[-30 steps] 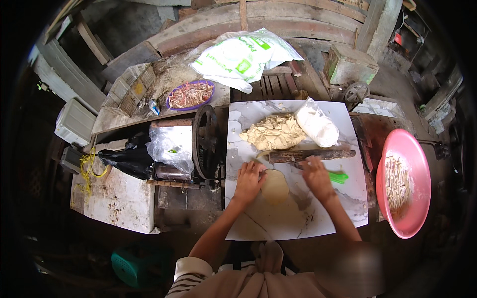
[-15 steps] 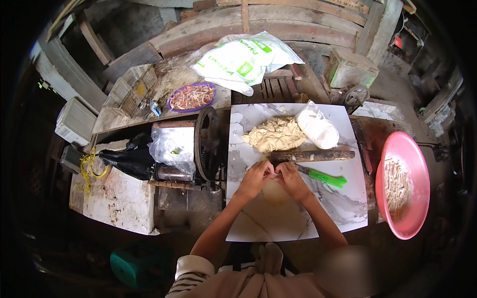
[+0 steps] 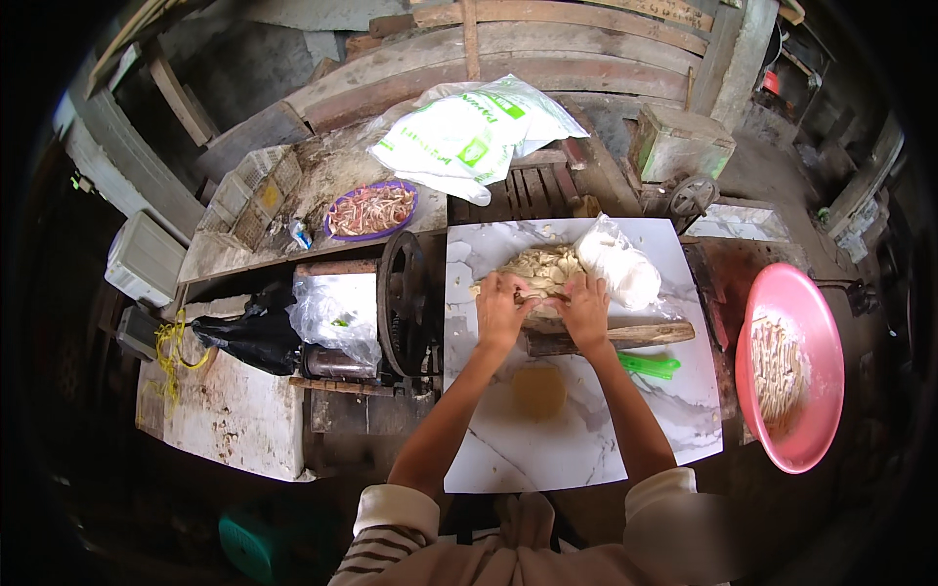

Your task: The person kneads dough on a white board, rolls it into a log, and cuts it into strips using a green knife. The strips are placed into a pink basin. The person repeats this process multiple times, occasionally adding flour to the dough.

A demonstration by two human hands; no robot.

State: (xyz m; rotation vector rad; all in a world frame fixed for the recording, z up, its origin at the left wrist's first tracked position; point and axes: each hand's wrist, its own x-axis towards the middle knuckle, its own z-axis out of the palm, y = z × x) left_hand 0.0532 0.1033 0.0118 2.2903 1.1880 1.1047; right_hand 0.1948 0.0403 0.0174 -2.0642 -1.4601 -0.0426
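At the far side of a white marbled board (image 3: 489, 435) lies a lumpy heap of pale yellow dough (image 3: 555, 262). My left hand (image 3: 502, 311) grips the near left edge of this dough, fingers curled onto it. My right hand (image 3: 585, 311) holds its near right edge, thumb turned inward toward the left one. Closer to me, a thin round yellowish disc (image 3: 539, 393) rests flat on the board. A wooden rolling pin (image 3: 653, 335) lies beneath my right hand and wrist. Beside that wrist shows a green handle (image 3: 650, 366); the rest of the tool is hidden.
A clear plastic bag with white contents (image 3: 625, 266) sits behind the rolling pin. On the right stands a pink basin (image 3: 829, 366) holding pale strips. To the left are a wheeled roller machine (image 3: 399, 303) and a purple-rimmed dish (image 3: 334, 232) of shredded pieces. A printed white sack (image 3: 479, 132) lies behind.
My hands were pinched together over the near part of the board. They have moved apart and forward onto the dough, uncovering the disc. The rolling pin has shifted slightly.
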